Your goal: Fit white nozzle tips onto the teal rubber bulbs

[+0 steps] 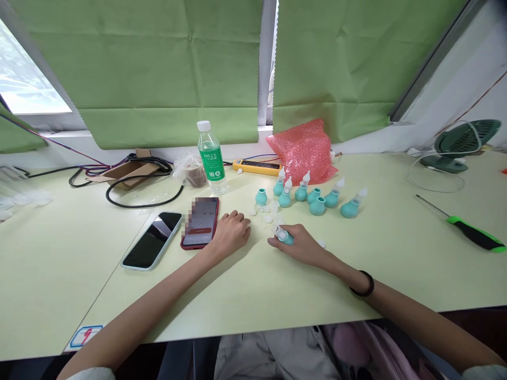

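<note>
My right hand (303,244) is wrapped round a teal nasal aspirator bulb (285,238) with a whitish collar at its mouth, pointing up and left. To its left, my left hand (232,232) rests on the table beside the red-cased phone (200,224), fingers curled under; whatever may be in them is hidden. Small white plastic pieces (268,219) lie scattered between and beyond the hands. Behind them stand several teal bulbs with clear pointed tips, such as one aspirator (285,198), and a few open-necked ones, such as a bare bulb (261,197).
A second phone (152,240) lies at left. Further back are a water bottle (213,161), a yellow power strip (257,168), a pink bubble-wrap bag (307,153) and a cardboard box with black cable (132,171). At right lie a screwdriver (471,232) and a green fan (459,145).
</note>
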`<state>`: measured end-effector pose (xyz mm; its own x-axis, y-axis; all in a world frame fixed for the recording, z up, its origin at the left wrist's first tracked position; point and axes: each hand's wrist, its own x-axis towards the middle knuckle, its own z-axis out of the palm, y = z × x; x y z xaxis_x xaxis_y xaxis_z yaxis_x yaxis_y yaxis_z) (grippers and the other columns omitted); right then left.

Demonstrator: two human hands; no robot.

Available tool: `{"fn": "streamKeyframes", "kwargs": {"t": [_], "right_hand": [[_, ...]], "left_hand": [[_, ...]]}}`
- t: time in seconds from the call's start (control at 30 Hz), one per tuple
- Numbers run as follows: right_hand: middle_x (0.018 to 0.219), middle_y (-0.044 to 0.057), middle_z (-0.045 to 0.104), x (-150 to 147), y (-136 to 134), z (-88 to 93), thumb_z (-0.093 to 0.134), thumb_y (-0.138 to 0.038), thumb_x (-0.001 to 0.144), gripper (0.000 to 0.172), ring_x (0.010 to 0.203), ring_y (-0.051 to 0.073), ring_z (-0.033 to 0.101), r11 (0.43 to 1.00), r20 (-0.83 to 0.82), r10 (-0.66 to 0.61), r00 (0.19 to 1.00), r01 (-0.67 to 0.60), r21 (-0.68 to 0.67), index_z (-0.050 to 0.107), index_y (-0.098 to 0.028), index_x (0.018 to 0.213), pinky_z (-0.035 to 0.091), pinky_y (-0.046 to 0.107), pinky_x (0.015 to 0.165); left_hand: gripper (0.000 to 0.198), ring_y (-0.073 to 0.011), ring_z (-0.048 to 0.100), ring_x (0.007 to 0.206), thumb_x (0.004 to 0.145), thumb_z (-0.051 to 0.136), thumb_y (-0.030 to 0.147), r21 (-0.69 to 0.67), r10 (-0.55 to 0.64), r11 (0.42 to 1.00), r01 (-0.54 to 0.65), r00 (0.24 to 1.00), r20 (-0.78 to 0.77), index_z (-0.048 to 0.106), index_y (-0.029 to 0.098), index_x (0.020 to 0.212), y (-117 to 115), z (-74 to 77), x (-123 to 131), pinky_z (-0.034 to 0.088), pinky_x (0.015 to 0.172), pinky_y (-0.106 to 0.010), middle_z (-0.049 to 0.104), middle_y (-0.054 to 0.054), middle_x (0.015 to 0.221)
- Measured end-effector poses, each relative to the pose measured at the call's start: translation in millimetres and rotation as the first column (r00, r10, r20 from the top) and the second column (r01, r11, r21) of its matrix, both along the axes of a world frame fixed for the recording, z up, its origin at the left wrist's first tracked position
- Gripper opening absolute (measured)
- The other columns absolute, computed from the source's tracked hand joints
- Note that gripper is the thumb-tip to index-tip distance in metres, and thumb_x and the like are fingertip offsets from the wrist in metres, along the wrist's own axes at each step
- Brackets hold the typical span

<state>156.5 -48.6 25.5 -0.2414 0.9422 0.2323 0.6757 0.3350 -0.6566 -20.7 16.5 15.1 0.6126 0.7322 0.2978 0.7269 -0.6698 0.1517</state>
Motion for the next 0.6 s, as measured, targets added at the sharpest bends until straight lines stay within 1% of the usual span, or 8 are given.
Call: {"fn": "streamKeyframes", "kwargs": {"t": [0.07,0.1,0.13,0.2,0.27,0.37,0.47,0.6], "right_hand": [[0.051,-0.005,0.037,-0.4,-1.8,1.6,0.047,-0.031,0.071,0.024,0.049,0.008,0.034,1.0,0.003,0.005,1.0,-0.005,-0.011,0.035,-0.017,0.055,0.028,0.02,0.048],[0.051,-0.005,0.037,-0.5,-2.6,2.6,0.046,-0.03,0.071,0.022,0.049,0.008,0.034,0.999,0.0,0.017,1.0,-0.017,-0.032,0.035,-0.017,0.057,0.028,0.019,0.048],[0.052,-0.005,0.038,-0.5,-3.4,3.3,0.045,-0.028,0.072,0.019,0.049,0.008,0.035,0.998,-0.003,0.03,1.0,-0.03,-0.056,0.036,-0.018,0.059,0.028,0.019,0.047],[0.053,-0.005,0.039,-0.7,-4.3,4.0,0.041,-0.028,0.074,0.016,0.049,0.008,0.035,0.996,-0.006,0.043,0.999,-0.043,-0.081,0.036,-0.018,0.062,0.028,0.019,0.047],[0.054,-0.005,0.038,-1.3,-4.8,3.4,0.04,-0.03,0.076,0.017,0.049,0.008,0.035,0.998,0.001,0.037,0.999,-0.037,-0.048,0.036,-0.018,0.064,0.029,0.02,0.048],[0.055,-0.004,0.039,-2.6,-5.4,1.0,0.04,-0.032,0.076,0.017,0.05,0.009,0.036,0.999,0.018,0.033,0.999,-0.033,0.018,0.036,-0.019,0.065,0.029,0.021,0.049],[0.055,-0.004,0.04,-3.7,-6.4,-1.8,0.039,-0.032,0.077,0.018,0.049,0.009,0.038,0.999,0.049,0.028,0.998,-0.03,0.034,0.036,-0.019,0.066,0.029,0.021,0.048],[0.057,-0.002,0.043,-4.9,-7.6,-4.9,0.037,-0.032,0.079,0.018,0.051,0.011,0.04,0.999,0.097,0.005,0.995,-0.01,0.052,0.037,-0.019,0.066,0.03,0.022,0.049]], "left_hand": [[0.022,-0.0193,0.054,0.078,0.074,0.044,0.028,-0.178,0.019,0.983,0.04,0.949,0.315,0.06,0.015,0.083,-4.7,6.5,1.5,0.042,0.068,-0.032,0.061,-0.008,0.082],[0.023,-0.018,0.055,0.078,0.073,0.046,0.03,-0.286,0.038,0.951,0.114,0.879,0.475,0.059,0.015,0.085,-7.5,10.2,2.4,0.043,0.069,-0.03,0.061,-0.007,0.085],[0.024,-0.0174,0.056,0.079,0.072,0.048,0.032,-0.382,0.07,0.899,0.216,0.789,0.61,0.058,0.014,0.085,-10.3,13.7,3.6,0.044,0.07,-0.029,0.061,-0.007,0.088],[0.026,-0.0179,0.057,0.083,0.071,0.051,0.032,-0.501,0.163,0.758,0.419,0.621,0.767,0.057,0.012,0.087,-15.6,18.9,6.3,0.044,0.075,-0.029,0.062,-0.008,0.091],[0.027,-0.0188,0.056,0.085,0.068,0.055,0.031,-0.548,0.258,0.642,0.537,0.522,0.813,0.056,0.012,0.087,-19.3,20.7,8.9,0.042,0.079,-0.032,0.062,-0.008,0.09],[0.025,-0.0189,0.057,0.085,0.066,0.058,0.029,-0.575,0.364,0.547,0.608,0.445,0.818,0.057,0.012,0.084,-21.3,18.6,11.6,0.041,0.082,-0.035,0.063,-0.008,0.087],[0.023,-0.0193,0.057,0.084,0.064,0.06,0.029,-0.573,0.418,0.506,0.644,0.398,0.817,0.058,0.011,0.079,-21.1,16.3,12.5,0.042,0.082,-0.037,0.064,-0.008,0.085],[0.024,-0.0197,0.058,0.08,0.06,0.063,0.028,-0.593,0.452,0.516,0.618,0.392,0.801,0.061,0.01,0.075,-20.7,17.8,11.6,0.043,0.081,-0.038,0.064,-0.008,0.082]]}}
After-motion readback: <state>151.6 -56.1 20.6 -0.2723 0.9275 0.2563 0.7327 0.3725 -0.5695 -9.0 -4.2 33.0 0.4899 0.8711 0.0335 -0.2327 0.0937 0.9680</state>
